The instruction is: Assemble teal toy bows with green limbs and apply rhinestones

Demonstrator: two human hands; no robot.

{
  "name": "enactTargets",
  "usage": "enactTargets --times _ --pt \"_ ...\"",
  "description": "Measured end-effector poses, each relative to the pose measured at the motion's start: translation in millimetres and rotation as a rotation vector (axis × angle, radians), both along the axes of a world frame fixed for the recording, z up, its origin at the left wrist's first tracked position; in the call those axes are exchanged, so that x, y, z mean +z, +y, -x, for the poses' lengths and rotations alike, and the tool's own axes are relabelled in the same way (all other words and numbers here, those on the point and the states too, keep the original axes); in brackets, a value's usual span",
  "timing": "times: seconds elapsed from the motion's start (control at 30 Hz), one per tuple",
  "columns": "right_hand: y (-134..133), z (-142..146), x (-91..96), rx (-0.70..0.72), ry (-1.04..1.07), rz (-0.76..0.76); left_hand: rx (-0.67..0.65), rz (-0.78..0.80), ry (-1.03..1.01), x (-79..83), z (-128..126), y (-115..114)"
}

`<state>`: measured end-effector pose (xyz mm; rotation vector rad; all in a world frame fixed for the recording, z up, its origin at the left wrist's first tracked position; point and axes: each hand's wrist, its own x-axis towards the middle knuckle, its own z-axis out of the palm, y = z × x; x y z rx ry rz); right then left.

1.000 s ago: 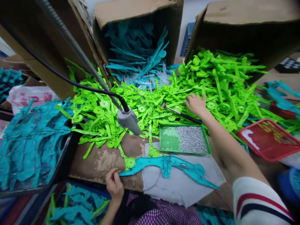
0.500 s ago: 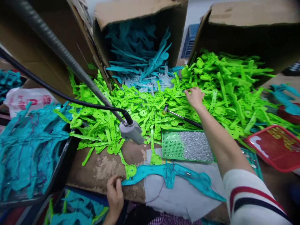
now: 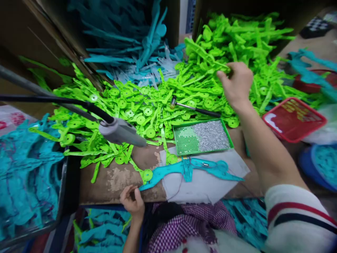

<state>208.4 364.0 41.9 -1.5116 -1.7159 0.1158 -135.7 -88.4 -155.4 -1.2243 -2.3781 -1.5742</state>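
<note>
My right hand (image 3: pixel 235 84) is over the heap of lime-green plastic parts (image 3: pixel 147 112), its thumb and fingers closed on the end of one long green plastic part (image 3: pixel 206 52). In front of me lies a turquoise plastic piece (image 3: pixel 168 170) shaped like a long bow, with a thin wire and a small metal bit on it. My left hand (image 3: pixel 133 202) is beside its left tip, fingers loosely curled and apart with nothing in them. Whether a fingertip touches that tip I cannot tell. A green part with a round end (image 3: pixel 147 175) rests against the turquoise piece.
A green tray (image 3: pixel 177 140) of small silvery metal pieces stands behind the turquoise piece, with a hammer (image 3: pixel 196 108) beyond it. A grey lamp-like head (image 3: pixel 121 133) hangs at left. A black-rimmed bin (image 3: pixel 61 196) holds turquoise parts. On the right lies a red lid (image 3: pixel 292 121).
My right hand has moved right across the green heap and now grips a long green part. My left hand stays by the turquoise tip, its fingers looser. The view has tilted down.
</note>
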Motion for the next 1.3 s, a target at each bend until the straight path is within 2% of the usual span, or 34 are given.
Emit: enactTargets --times 0.03,0.1,0.17,0.2,0.3,0.37,0.4,0.47,0.57,0.67,0.73,0.83,0.93,1.0,1.07,1.13,1.2,1.3 --pt "-35.6 -20.5 -3.2 0.028 0.123 -0.008 -0.02 -0.021 0.046 8.5 -1.3 1.5" --pt "-115.5 -56.4 -18.6 -0.002 0.444 -0.01 -0.053 -0.069 0.195 34.9 -9.8 6.8" --pt "-193.9 -82.2 -40.4 -0.115 0.748 -0.022 -0.152 -0.074 0.34 72.5 -29.3 18.9" --pt "-228.3 -90.6 -51.1 -0.171 0.846 0.025 -0.253 -0.074 0.359 93.5 -43.7 28.7" --pt "-302.1 -100.5 -72.4 -0.361 1.112 0.141 -0.766 -0.073 0.35 148.6 -102.9 72.8" --pt "-327.7 -99.8 -76.1 -0.424 1.181 0.163 -1.109 -0.014 0.437 167.5 -148.7 107.3" --pt "-335.4 -99.4 -75.7 -0.43 1.173 0.152 -1.237 0.037 0.519 170.1 -170.6 123.3" --pt "-345.1 -100.5 -72.9 -0.403 1.14 0.122 -1.331 0.224 0.63 163.5 -207.8 149.3" --pt "-355.3 -106.8 -70.2 -0.341 1.149 0.148 -1.274 0.463 0.671 137.5 -240.9 171.1" --pt "-363.5 -108.9 -70.3 -0.311 1.157 0.191 -1.234 0.591 0.745 113.6 -252.9 180.4" --pt "-365.9 -104.4 -68.9 -0.291 1.132 0.2 -1.254 0.603 0.798 106.2 -256.3 185.7" --pt "-368.5 -96.2 -59.7 -0.281 1.075 0.202 -1.281 0.608 0.788 107.6 -258.3 195.3" --pt "-374.7 -97.6 -47.7 -0.36 0.969 0.154 -1.304 0.597 0.613 114.3 -251.2 200.5" --pt "-377.0 -101.1 -46.5 -0.412 0.908 0.113 -1.43 0.522 0.484 116.0 -238.0 197.9" --pt "-373.6 -101.2 -54.7 -0.381 0.87 0.173 -1.626 0.429 0.436 114.3 -220.3 190.8" --pt "-364.9 -96.9 -70.1 -0.268 0.839 0.334 -1.753 0.382 0.449 111.0 -203.6 181.7" --pt "-354.0 -91.2 -86.3 -0.151 0.782 0.474 -1.744 0.422 0.439 108.9 -194.8 173.9" --pt "-337.0 -90.2 -99.9 -0.074 0.577 0.514 -1.642 0.534 0.359 109.6 -204.7 169.9"
